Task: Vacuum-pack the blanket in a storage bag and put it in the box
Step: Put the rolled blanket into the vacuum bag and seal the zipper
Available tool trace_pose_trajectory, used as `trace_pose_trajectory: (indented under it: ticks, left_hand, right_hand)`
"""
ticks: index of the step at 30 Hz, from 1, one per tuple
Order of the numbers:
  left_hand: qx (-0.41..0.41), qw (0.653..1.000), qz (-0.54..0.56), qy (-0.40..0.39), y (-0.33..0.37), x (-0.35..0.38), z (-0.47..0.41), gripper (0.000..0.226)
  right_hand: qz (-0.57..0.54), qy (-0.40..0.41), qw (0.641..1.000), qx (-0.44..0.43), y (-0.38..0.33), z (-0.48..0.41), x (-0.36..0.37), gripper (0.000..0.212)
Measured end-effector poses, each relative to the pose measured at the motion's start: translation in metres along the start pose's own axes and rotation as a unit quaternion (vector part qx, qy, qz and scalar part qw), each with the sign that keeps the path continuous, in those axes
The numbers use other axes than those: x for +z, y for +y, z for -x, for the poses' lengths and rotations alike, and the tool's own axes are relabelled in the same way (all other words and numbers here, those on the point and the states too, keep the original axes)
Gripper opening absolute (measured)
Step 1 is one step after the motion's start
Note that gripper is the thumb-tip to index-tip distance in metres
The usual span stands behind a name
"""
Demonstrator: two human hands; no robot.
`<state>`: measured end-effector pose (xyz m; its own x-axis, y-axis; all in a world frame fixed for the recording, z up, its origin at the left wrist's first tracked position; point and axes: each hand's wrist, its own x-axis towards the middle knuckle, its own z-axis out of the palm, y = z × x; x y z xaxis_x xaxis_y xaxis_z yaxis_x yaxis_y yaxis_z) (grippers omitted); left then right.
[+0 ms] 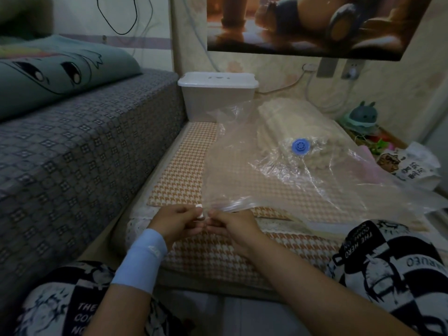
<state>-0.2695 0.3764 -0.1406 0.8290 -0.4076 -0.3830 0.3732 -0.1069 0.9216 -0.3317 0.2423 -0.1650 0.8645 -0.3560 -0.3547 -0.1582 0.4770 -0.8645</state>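
A dim bedroom, seen from above by a seated person whose knees in black-and-white printed trousers frame a low mattress [184, 154] with an orange-and-white houndstooth cover. At its near edge the fingers [191, 210] of the left hand [174, 221] pinch a small white clip [199, 212] set on the corner of a clear plastic bag [266, 180]. The right hand [232, 226], just beside it, pinches the bag's zip edge. A pale blue wristband [143, 258] is on the left wrist. The bag lies flat across the mattress and swells at its far end, where a rolled cream blanket [286, 122] sits inside under a round blue valve [300, 147]. Beyond it, against the wall, stands a white plastic box [218, 93] with its lid on. So the blanket appears packed, and the sealing seems to be only starting at the left corner. The bag looks loose and full of air, so drawing the air out, opening the box and putting the pack in are left. A grey patterned sofa [72, 146] with a teal cartoon pillow [48, 71] runs along the left. No pump or vacuum hose shows. Whether any of the zip is pressed closed cannot be told. The right end of the bag's mouth is hidden by the right knee, and the box's inside cannot be seen.
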Motion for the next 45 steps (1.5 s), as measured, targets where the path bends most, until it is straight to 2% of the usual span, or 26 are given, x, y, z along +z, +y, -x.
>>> trace_pose_trajectory:
  ticks: [8,18,21,25,31,34,38,45]
  left_hand:
    - [0.018,1.000,-0.008,0.018,0.000,0.005,0.002,0.009]
    - [0.032,0.999,-0.025,0.026,-0.005,0.000,-0.002,0.009]
    - [0.039,0.998,-0.035,0.024,-0.007,0.001,-0.003,0.008]
    - [0.035,0.997,-0.073,0.006,-0.008,0.001,-0.003,0.011]
    - [0.037,0.996,-0.075,0.030,-0.010,0.002,-0.003,0.009]
    - [0.040,0.998,-0.045,0.019,-0.010,0.005,-0.003,0.009]
    - [0.041,0.998,0.012,0.043,-0.007,0.011,-0.002,0.009]
    - [0.046,0.998,0.028,0.026,-0.008,0.013,0.000,0.009]
  right_hand:
    - [0.005,0.042,0.999,-0.031,0.002,-0.003,0.000,0.021]
    - [0.018,0.014,1.000,0.004,0.004,-0.002,0.001,0.015]
    - [0.029,0.007,0.999,0.026,0.002,-0.001,0.001,0.022]
    - [0.063,-0.040,0.995,0.061,0.001,0.002,-0.005,0.016]
    - [0.072,-0.006,0.997,0.019,0.003,0.003,0.000,0.016]
    - [0.061,0.002,0.998,0.006,0.003,0.002,0.000,0.022]
    - [0.024,0.041,0.998,-0.035,0.006,-0.002,0.004,0.023]
    - [0.048,0.055,0.996,-0.045,0.008,-0.007,0.004,0.026]
